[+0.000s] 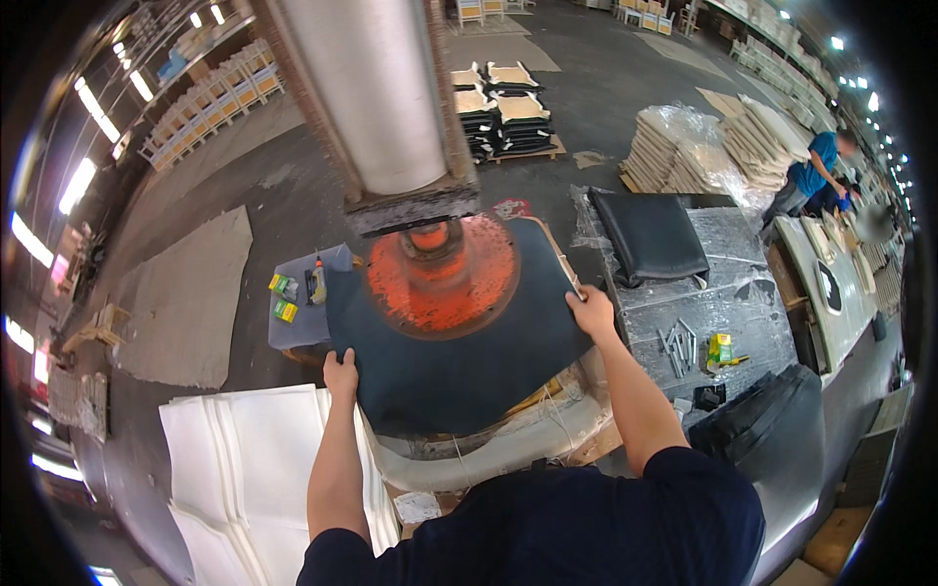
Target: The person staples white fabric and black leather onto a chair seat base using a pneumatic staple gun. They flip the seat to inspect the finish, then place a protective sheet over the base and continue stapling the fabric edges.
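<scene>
- The dark seat cover (445,376) is lying in the centre of the frame, draped over a pale seat pad (489,444), and an orange round press plate (442,275) is pressing down on its middle.
- Your left hand (341,374) is gripping the cover's lower-left edge, with the fingers curled over the fabric.
- Your right hand (592,311) is pinching the cover's right edge, with the fingers closed on the material beside a thin wooden rim (559,256).
- A wide grey press column (376,93) is rising from the plate toward the top of the frame.
- A small grey table (293,337), just left of the cover, is carrying a glue bottle (318,281) and small yellow-green packs (283,298).
- White foam sheets (244,459) are lying stacked at the lower left, beside your left forearm.
- A workbench wrapped in plastic film (728,293) is standing to the right, holding a black cushion (650,234), loose metal bolts (677,347) and a small yellow box (721,349).
- A person in a blue shirt (816,171) is bending over at the upper right, well apart from you, near stacked pale panels (674,151).
</scene>
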Motion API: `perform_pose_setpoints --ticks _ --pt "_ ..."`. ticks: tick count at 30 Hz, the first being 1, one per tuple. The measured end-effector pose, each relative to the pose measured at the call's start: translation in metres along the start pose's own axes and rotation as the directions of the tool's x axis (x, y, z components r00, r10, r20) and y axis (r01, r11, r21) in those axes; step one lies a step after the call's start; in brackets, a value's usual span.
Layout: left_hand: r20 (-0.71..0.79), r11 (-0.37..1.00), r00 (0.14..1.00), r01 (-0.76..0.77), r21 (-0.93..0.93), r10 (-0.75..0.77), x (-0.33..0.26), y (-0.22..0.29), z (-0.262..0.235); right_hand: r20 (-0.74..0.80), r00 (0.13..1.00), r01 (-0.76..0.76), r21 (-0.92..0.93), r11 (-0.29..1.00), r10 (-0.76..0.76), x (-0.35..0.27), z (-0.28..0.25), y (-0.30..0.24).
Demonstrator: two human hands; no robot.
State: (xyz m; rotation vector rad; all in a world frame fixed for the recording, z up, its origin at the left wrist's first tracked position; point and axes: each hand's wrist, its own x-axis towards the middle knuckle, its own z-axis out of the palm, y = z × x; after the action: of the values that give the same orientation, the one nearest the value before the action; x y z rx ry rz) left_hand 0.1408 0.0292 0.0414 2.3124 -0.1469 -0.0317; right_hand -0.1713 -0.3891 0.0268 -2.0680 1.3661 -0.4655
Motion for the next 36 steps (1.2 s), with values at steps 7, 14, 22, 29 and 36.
perform_pose_setpoints --ticks 7,14,22,29,36 --pt "0.046 0.992 0.996 -0.067 -0.110 0.072 -0.035 0.016 -0.014 0.196 0.945 -0.255 -0.051 0.965 0.260 -0.017 -0.002 0.019" --pt "0.228 0.937 0.972 0.020 -0.350 0.064 -0.081 0.008 -0.016 0.310 0.922 -0.259 0.046 0.965 0.232 -0.003 -0.034 0.042" --pt "0.204 0.945 0.978 0.098 -0.312 -0.034 -0.085 -0.051 -0.047 0.191 0.967 -0.160 -0.060 0.985 0.169 -0.022 -0.019 0.013" --pt "0.467 0.830 0.880 0.318 -0.458 -0.080 -0.074 -0.034 -0.060 0.113 0.986 -0.160 0.497 0.853 0.119 -0.030 -0.057 0.025" --pt "0.615 0.543 0.774 0.584 -0.603 -0.149 -0.088 -0.054 -0.095 0.413 0.893 -0.431 0.666 0.609 0.180 -0.061 -0.046 0.030"
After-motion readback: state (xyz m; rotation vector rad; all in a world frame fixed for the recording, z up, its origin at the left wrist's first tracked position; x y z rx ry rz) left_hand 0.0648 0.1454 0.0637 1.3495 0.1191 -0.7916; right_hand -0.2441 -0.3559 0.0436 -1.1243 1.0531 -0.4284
